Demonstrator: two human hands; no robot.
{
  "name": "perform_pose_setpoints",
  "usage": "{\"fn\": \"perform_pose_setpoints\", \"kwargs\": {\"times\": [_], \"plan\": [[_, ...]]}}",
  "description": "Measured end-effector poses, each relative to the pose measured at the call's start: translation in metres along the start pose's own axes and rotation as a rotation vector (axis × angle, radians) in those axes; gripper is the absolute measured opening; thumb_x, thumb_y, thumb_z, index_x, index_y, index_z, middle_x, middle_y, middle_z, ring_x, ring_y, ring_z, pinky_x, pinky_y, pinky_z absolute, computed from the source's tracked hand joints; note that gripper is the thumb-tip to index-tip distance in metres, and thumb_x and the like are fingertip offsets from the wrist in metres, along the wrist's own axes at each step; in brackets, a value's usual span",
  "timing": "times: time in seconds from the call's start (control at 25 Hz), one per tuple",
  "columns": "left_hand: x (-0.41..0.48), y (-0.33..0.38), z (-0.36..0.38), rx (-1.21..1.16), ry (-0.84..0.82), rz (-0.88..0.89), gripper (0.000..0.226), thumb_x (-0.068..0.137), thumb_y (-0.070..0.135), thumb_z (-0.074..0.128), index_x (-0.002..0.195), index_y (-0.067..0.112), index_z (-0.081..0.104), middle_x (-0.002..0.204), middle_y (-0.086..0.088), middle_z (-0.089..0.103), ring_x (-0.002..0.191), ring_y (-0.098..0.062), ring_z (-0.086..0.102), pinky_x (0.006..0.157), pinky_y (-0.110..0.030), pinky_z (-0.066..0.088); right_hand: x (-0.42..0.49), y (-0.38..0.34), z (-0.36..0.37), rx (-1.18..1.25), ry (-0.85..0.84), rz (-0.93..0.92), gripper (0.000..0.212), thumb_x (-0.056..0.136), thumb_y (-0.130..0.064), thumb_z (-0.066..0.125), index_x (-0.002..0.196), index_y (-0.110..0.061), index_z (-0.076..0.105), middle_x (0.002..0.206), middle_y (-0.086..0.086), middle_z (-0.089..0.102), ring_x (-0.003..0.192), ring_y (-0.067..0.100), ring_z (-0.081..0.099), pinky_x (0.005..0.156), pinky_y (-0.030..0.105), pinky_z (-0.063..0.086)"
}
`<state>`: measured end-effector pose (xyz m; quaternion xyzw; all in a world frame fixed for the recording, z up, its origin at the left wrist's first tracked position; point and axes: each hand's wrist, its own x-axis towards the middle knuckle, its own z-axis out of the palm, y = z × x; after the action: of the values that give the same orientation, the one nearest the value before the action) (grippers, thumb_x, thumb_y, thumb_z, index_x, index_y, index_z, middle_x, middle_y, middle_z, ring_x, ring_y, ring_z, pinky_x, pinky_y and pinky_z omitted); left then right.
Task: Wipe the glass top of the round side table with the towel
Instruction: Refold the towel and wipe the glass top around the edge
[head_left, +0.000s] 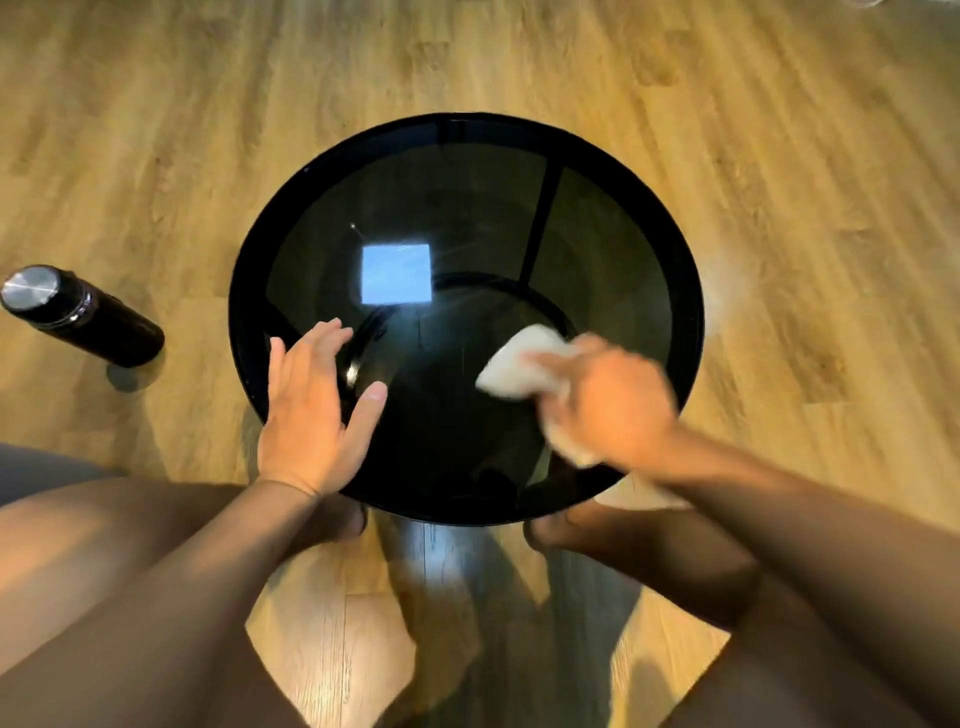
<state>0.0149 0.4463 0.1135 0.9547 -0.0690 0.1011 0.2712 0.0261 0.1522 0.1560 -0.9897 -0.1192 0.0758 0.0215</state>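
The round side table (467, 135) has a dark glass top in a black rim, seen from straight above. A bright square reflection sits left of its middle. My right hand (613, 402) is closed on a crumpled white towel (511, 366) and presses it on the glass at the near right; hand and towel are blurred. My left hand (311, 410) lies over the table's near-left edge, fingers spread, holding nothing.
A black bottle with a silver cap (78, 314) stands on the wooden floor (779, 156) left of the table. My bare knees and feet are close to the table's near edge.
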Motion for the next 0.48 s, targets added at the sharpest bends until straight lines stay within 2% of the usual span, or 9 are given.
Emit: {"fn": "perform_pose_setpoints", "kwargs": {"times": [0.12, 0.2, 0.36, 0.44, 0.48], "plan": [[0.000, -0.002, 0.000, -0.009, 0.008, 0.009, 0.056, 0.091, 0.045, 0.046, 0.136, 0.011, 0.041, 0.143, -0.012, 0.048, 0.138, -0.026, 0.038, 0.123, -0.044, 0.003, 0.042, 0.107, -0.023, -0.044, 0.074, 0.380, 0.038, 0.088, -0.038, 0.048, 0.122, -0.028, 0.059, 0.107, 0.014, 0.061, 0.091, 0.037, 0.063, 0.072, 0.037, 0.051], [0.000, -0.002, 0.000, -0.013, 0.004, 0.010, 0.057, 0.092, 0.045, 0.046, 0.137, 0.011, 0.041, 0.142, -0.011, 0.049, 0.139, -0.024, 0.038, 0.123, -0.047, 0.005, 0.044, 0.115, -0.020, -0.016, 0.089, 0.477, 0.036, 0.086, -0.036, 0.047, 0.117, -0.024, 0.060, 0.106, 0.017, 0.060, 0.090, 0.039, 0.062, 0.071, 0.037, 0.049], [-0.001, 0.002, -0.001, 0.007, -0.007, 0.011, 0.058, 0.092, 0.047, 0.041, 0.137, 0.010, 0.043, 0.141, -0.010, 0.050, 0.137, -0.023, 0.040, 0.121, -0.053, 0.013, -0.001, 0.033, 0.007, 0.143, 0.159, 0.427, 0.044, 0.085, -0.043, 0.049, 0.122, -0.024, 0.060, 0.113, 0.019, 0.063, 0.096, 0.040, 0.063, 0.078, 0.041, 0.054], [0.001, 0.003, -0.003, 0.005, -0.009, 0.012, 0.058, 0.092, 0.048, 0.040, 0.136, 0.010, 0.044, 0.140, -0.009, 0.051, 0.136, -0.023, 0.042, 0.120, -0.054, 0.015, -0.036, -0.032, 0.017, 0.179, 0.212, 0.320, 0.044, 0.084, -0.048, 0.054, 0.125, -0.032, 0.060, 0.113, 0.009, 0.065, 0.088, 0.032, 0.067, 0.069, 0.037, 0.053], [0.002, 0.004, -0.005, 0.007, -0.008, 0.011, 0.058, 0.092, 0.047, 0.040, 0.136, 0.009, 0.046, 0.140, -0.010, 0.052, 0.136, -0.024, 0.043, 0.120, -0.055, 0.016, -0.047, -0.070, 0.020, 0.194, 0.251, 0.250, 0.043, 0.082, -0.052, 0.055, 0.120, -0.034, 0.062, 0.105, 0.004, 0.067, 0.078, 0.027, 0.068, 0.060, 0.034, 0.053]]}}
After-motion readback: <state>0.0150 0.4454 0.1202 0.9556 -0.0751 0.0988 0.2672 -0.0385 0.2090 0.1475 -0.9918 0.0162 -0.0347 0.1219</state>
